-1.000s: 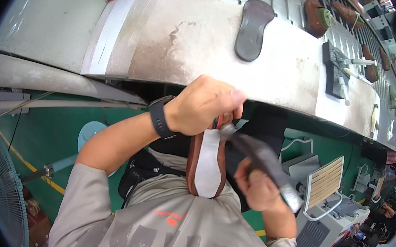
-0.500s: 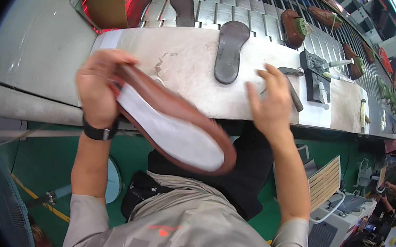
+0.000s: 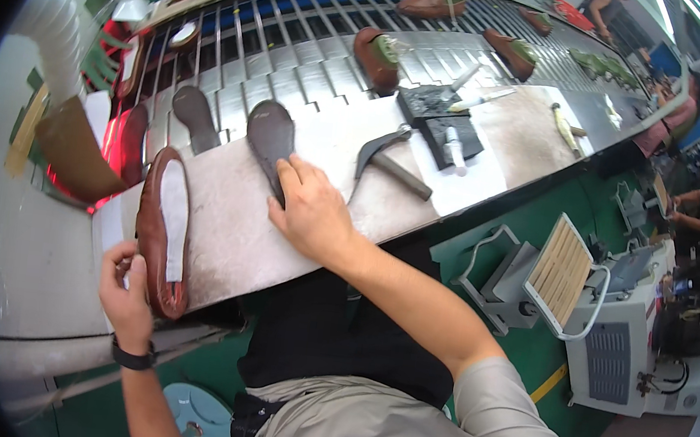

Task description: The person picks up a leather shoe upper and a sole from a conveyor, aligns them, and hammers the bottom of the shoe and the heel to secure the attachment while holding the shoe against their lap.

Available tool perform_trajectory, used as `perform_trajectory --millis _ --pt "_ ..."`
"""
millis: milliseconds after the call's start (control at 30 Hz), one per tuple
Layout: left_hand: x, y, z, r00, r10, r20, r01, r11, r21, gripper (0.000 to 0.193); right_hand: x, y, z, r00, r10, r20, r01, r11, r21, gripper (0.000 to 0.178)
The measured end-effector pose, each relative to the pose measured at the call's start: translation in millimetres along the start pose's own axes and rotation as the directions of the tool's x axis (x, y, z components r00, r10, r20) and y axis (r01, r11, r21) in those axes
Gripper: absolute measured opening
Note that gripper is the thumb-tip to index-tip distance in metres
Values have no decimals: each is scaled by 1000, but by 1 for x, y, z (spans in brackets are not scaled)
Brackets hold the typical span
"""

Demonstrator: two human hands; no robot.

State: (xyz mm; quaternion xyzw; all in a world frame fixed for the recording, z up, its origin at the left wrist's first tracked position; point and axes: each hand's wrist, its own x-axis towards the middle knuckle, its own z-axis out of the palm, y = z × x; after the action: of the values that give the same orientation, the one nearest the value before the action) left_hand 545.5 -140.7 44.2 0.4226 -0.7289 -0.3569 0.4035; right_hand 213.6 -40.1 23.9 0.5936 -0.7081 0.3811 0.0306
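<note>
My left hand (image 3: 127, 297) grips the heel end of a brown shoe upper (image 3: 162, 232) turned bottom up, its white insole facing me, resting on the grey workbench (image 3: 237, 223). My right hand (image 3: 309, 214) lies on the bench with its fingers touching the near end of a dark grey sole (image 3: 271, 136). A second dark sole (image 3: 195, 115) lies to the left of it. A hammer (image 3: 384, 160) lies just right of my right hand.
Behind the bench runs a slatted conveyor (image 3: 318, 42) carrying several brown shoes (image 3: 375, 56). A dark tray with tools (image 3: 443, 121) sits at the right of the bench. A white hose (image 3: 52, 29) hangs at left. Machines (image 3: 614, 326) stand on the green floor at right.
The shoe has been lowered from in front of my chest onto the bench at left. My right hand moved from near the hammer onto the dark sole.
</note>
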Motion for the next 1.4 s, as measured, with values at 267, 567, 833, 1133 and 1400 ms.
perform_trajectory --millis 267,567,833,1133,1400 --pt "115 18 44 912 -99 398 19 980 198 55 -123 -18 -68 785 395 478 -386 -292 875 51" --pt "116 65 59 973 121 199 83 618 -781 47 -159 -6 -65 572 247 782 -705 -340 623 43" --pt "93 80 65 985 127 116 1 667 -745 52 -121 -41 -100 807 236 542 -554 -17 832 31" --pt "93 131 85 900 375 223 -71 630 -773 41 -67 -71 -85 950 96 296 -311 246 918 24" --pt "86 143 88 866 401 299 -31 640 -767 48 -30 -96 -87 957 102 270 -289 379 879 26"
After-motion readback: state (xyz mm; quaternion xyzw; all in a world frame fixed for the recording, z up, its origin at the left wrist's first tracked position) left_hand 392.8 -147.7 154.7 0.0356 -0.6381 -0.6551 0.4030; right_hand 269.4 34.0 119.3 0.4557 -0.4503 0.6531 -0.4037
